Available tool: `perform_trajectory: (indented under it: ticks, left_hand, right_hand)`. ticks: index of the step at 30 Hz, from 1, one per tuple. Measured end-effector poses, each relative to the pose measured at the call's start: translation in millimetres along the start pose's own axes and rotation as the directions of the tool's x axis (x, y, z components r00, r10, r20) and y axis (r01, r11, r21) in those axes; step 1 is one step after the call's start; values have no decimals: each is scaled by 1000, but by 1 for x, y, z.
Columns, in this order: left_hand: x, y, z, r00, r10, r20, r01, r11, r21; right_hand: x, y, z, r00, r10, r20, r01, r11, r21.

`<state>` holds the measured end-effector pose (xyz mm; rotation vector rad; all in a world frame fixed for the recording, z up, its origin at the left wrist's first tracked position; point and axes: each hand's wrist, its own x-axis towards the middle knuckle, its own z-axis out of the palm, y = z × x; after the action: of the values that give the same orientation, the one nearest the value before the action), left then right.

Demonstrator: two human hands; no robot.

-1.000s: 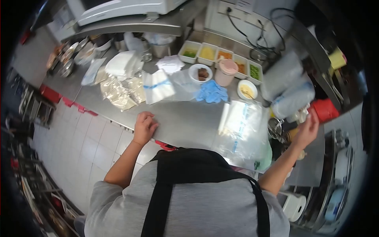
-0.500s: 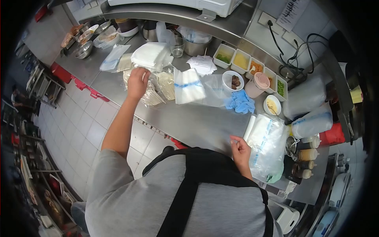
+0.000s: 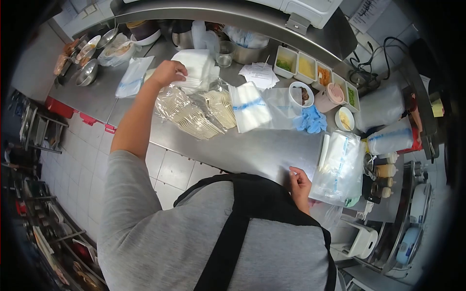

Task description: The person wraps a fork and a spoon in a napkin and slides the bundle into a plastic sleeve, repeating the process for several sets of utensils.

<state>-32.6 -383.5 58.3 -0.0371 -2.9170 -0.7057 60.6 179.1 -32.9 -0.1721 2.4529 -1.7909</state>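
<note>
At the white napkin stack (image 3: 193,63), my left hand (image 3: 167,73) has its fingers bent together, fingertips right at the stack's front left edge. Whether a napkin is pinched there I cannot tell. Just below that hand lies a clear plastic bag of pale beige disposable cutlery (image 3: 187,115), with a second such pack (image 3: 221,107) to its right. Low by the counter's front edge, my right hand (image 3: 300,186) is relaxed and holds nothing, its fingers partly extended. Beside it is a stack of clear plastic bags (image 3: 337,167) with blue print.
Folded white bags (image 3: 251,106), a bowl of dark meat pieces (image 3: 302,93) and a crumpled blue glove (image 3: 313,120) line the counter (image 3: 233,150). Behind stand containers of chopped food (image 3: 306,71). Metal bowls (image 3: 87,72) sit far left; squeeze bottles (image 3: 386,170) stand right.
My left hand has moved up and slightly left, from over the cutlery bag to the napkin stack. The view has shifted a little. My right hand stays beside the plastic bags.
</note>
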Motion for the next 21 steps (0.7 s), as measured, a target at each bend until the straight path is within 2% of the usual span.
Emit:
perform_trajectory:
  ticks: [3,5,9,12,18,20,21]
  left_hand:
    - [10,-19,-3,998,10,56,-3,991,-132]
    - [13,-23,-7,995,-14,101,28,990,-141]
    - [19,-28,-9,988,-42,148,65,986,-154]
    - [21,-36,-6,987,-42,154,77,970,-232]
    - [19,-32,2,994,-44,104,52,996,-75]
    - [13,-29,3,996,-24,89,36,989,-144]
    - [11,-27,4,997,-16,79,30,984,-178]
  right_hand:
    - [-7,7,10,998,-4,-57,2,1000,-31]
    - [-7,6,16,992,-21,-123,18,999,-33]
    - [-8,5,21,982,46,-184,-47,999,-2]
    - [-7,8,21,984,16,-180,-21,999,-29]
    - [-4,5,16,994,0,-113,-4,999,-36]
    - [-2,7,12,998,8,-70,-13,998,-60]
    - [-3,1,10,998,55,-34,-55,998,6]
